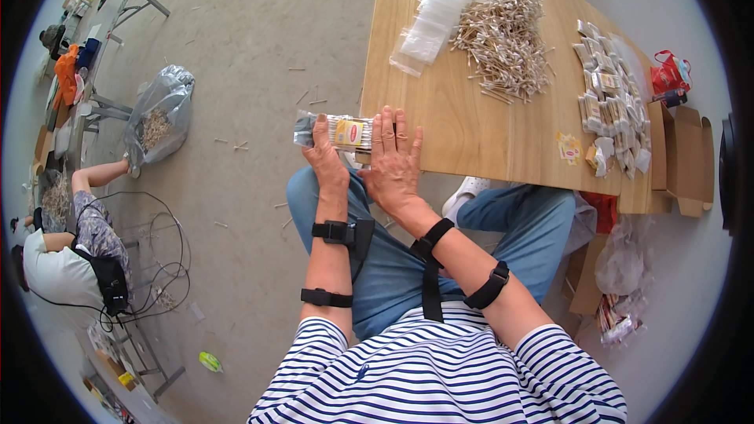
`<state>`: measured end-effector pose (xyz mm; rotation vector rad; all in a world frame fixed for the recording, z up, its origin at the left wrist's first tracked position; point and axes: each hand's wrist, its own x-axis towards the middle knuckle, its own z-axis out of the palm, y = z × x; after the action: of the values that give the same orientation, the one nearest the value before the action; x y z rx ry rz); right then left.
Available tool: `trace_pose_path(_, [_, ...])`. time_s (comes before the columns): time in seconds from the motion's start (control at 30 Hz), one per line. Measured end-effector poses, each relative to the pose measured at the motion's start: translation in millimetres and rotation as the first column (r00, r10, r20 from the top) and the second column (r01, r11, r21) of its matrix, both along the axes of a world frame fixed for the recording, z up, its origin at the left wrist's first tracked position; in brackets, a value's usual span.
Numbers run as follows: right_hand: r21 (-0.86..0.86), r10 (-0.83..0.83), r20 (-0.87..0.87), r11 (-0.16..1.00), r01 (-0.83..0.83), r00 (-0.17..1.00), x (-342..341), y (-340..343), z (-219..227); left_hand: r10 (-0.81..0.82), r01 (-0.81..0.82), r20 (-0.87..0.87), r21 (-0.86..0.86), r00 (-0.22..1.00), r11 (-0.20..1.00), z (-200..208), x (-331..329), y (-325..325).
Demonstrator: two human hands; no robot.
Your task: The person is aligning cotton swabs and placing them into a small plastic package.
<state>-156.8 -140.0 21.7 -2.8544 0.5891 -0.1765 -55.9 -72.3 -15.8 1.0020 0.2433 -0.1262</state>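
A clear pack of cotton swabs (pixel 350 133) with a yellow label lies at the table's left edge, its left end sticking out past the wood. My left hand (pixel 327 160) grips that pack, thumb on top; the fingers beneath are hidden. Flat across its right end rests my right hand (pixel 393 159), fingers stretched out and touching the tabletop. Farther back is a large heap of loose cotton swabs (pixel 506 39). Left of the heap, a stack of clear plastic bags (pixel 430 27) is spread on the table. Several filled swab packs (pixel 613 102) are piled at the right.
The wooden table (pixel 440 129) ends just left of my hands. Yellow labels (pixel 569 148) lie near its front edge, and an open cardboard box (pixel 683 153) stands at right. On the left floor sits a clear sack of swabs (pixel 161 118), near a seated person (pixel 71 259).
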Motion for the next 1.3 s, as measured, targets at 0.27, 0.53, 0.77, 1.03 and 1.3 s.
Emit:
trace_pose_path(0.27, [0.003,-0.004,-0.032,1.000,0.004,0.999,-0.3,0.1,4.3,-0.035,-0.023,-0.233,-0.239,0.972,0.971,-1.6,8.5,4.9])
trace_pose_path(0.53, [0.002,0.002,0.018,1.000,-0.002,1.000,-0.7,0.0,2.4,-0.056,0.019,-0.150,-0.238,0.987,0.971,-11.5,9.8,4.4])
trace_pose_path(0.77, [0.006,-0.011,0.004,1.000,0.011,1.000,0.0,0.5,3.0,-0.040,0.019,-0.120,-0.177,0.992,0.984,-10.3,7.6,2.1])
trace_pose_path(1.03, [-0.022,0.025,0.004,0.999,-0.025,1.000,0.0,-1.7,1.3,-0.015,0.004,-0.101,-0.116,0.995,0.993,-5.2,5.1,0.9])
trace_pose_path(1.3, [0.003,0.003,0.047,1.000,-0.003,0.999,-9.9,0.5,0.4,0.008,-0.012,-0.053,-0.084,0.999,0.996,-6.8,5.7,3.1])
